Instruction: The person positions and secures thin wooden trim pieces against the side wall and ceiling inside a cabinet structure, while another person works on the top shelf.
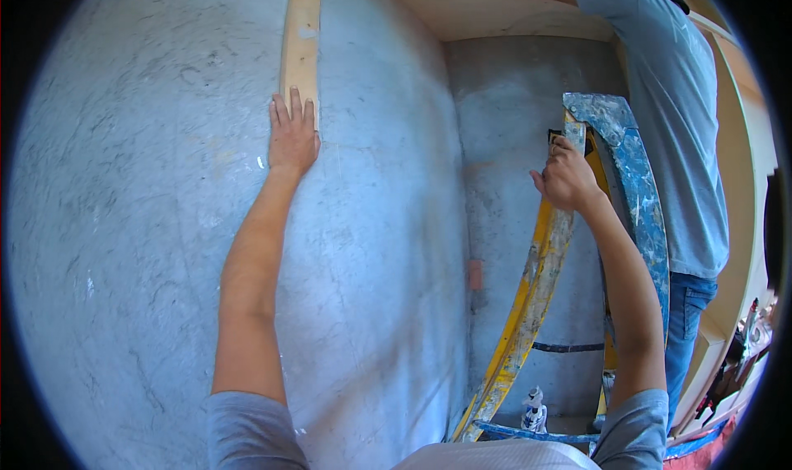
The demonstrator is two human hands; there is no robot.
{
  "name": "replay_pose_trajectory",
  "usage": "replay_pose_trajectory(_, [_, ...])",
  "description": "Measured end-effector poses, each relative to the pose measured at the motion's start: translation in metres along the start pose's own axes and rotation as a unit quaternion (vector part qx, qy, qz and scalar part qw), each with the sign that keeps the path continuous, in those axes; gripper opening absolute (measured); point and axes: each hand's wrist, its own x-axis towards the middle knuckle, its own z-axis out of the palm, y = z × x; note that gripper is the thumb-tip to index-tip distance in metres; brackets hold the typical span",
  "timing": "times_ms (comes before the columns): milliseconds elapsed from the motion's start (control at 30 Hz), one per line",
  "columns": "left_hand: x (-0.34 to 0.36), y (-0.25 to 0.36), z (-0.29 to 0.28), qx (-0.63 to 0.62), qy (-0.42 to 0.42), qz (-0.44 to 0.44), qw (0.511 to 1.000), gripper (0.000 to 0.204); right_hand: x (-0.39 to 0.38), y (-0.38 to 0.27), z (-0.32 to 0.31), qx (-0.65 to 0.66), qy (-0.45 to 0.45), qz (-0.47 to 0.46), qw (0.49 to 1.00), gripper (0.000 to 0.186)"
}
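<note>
My left hand lies against the grey wall with its fingers spread upward. Its fingers rest on the lower end of a long pale wooden board, which runs up the wall out of view. To the right, my right hand is closed around the near rail of a paint-spattered yellow and blue stepladder, just below its top. A small dark piece shows beside those fingers; I cannot make out what it is. The hand hides part of the rail.
Another person in a grey shirt and jeans stands just right of the ladder, arm raised toward the wooden ceiling panel. A spray bottle is low by the ladder. Tools lie at the far right. Grey walls meet in a corner ahead.
</note>
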Motion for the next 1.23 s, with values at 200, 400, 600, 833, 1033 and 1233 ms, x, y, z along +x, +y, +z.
replay_pose_trajectory(200, [0.003, 0.000, 0.003, 0.019, -0.027, 0.001, 0.999, 0.068, 0.001, -0.004, 0.008, -0.026, -0.021, 0.014, 0.999, 0.059])
replay_pose_trajectory(400, [0.001, -0.008, 0.006, 0.006, 0.005, -0.003, 1.000, 0.068, 0.006, -0.005, 0.004, -0.014, -0.009, -0.023, 1.000, 0.060])
replay_pose_trajectory(600, [-0.001, -0.002, 0.005, -0.024, 0.023, -0.003, 0.999, 0.065, 0.002, -0.002, -0.001, -0.021, -0.030, -0.008, 0.999, 0.063])
replay_pose_trajectory(833, [-0.001, -0.004, 0.002, -0.008, 0.018, -0.007, 1.000, 0.065, 0.008, -0.005, 0.008, -0.035, -0.060, 0.018, 0.997, 0.063])
replay_pose_trajectory(1033, [-0.010, -0.005, 0.003, -0.004, 0.017, 0.011, 1.000, 0.065, 0.007, -0.007, 0.001, -0.072, -0.041, 0.003, 0.997, 0.062])
replay_pose_trajectory(1233, [-0.103, 0.010, -0.028, -0.107, -0.042, 0.001, 0.993, 0.072, 0.012, -0.019, 0.009, -0.055, -0.037, 0.021, 0.998, 0.064])
